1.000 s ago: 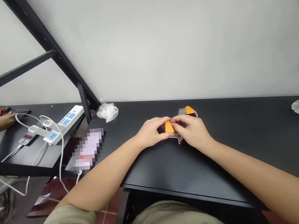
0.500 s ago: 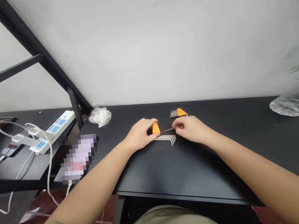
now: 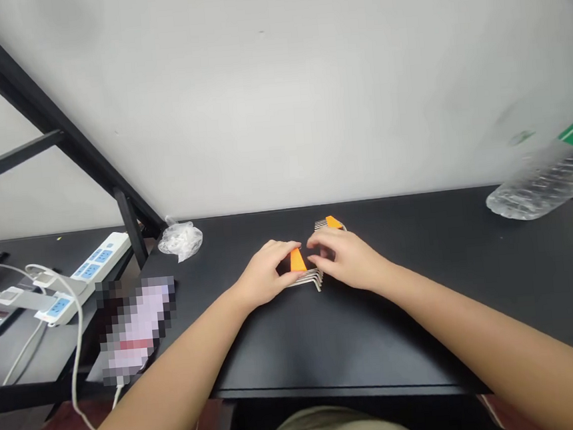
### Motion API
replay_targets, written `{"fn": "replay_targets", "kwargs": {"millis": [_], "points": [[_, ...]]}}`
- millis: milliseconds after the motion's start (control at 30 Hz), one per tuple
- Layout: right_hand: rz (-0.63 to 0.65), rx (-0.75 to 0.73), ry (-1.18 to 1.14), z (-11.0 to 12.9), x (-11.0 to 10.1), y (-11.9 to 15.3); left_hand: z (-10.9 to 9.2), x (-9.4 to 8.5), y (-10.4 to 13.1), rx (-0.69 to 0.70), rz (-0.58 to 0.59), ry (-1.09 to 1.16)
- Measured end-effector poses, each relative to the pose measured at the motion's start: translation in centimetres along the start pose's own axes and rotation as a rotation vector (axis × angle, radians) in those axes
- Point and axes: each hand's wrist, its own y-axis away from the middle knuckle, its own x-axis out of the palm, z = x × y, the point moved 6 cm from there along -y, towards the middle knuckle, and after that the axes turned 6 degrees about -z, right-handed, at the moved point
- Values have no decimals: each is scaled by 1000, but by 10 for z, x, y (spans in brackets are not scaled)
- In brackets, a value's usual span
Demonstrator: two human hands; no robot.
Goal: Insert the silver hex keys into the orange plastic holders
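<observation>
Between the thumb and fingers of my left hand (image 3: 270,273) is an orange holder (image 3: 297,260), gripped at its two ends just above the black table (image 3: 348,343). Several silver hex keys (image 3: 315,278) lie side by side at the holder, their bent ends pointing right and toward me. Close to the holder's right side, my right hand (image 3: 343,257) has its thumb and fingers apart, with nothing visible between them. Behind it lies a second orange holder (image 3: 334,222) with several thin keys, partly covered by that hand.
A crumpled clear bag (image 3: 180,240) lies at the table's back left. Further left are a white power strip (image 3: 88,276), cables and a blurred phone (image 3: 142,321). A plastic bottle (image 3: 539,186) lies at the right. Black frame bars rise at the left.
The thin key that was in my right fingers is no longer visible there. My right hand has moved close to the held holder and its fingers have parted. The view has shifted right.
</observation>
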Motion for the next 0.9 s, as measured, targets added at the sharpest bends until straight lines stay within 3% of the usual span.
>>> {"fn": "replay_targets", "kwargs": {"millis": [233, 333, 467, 667, 767, 900], "points": [[-201, -23, -103, 0, 1, -6, -5, 3, -2, -3, -13, 47], [-216, -27, -97, 2, 5, -5, -4, 3, -2, -10, -18, 40], [-184, 35, -167, -2, 14, -5, -5, 4, -3, 12, 20, 13], [-93, 285, -156, -42, 15, -4, 6, -5, -2, -38, 46, -85], [24, 259, -46, -50, 12, -3, 14, -11, 0, -79, -4, -84], [141, 118, 106, -37, 10, 0, 20, -13, 1, -123, -91, -80]]}}
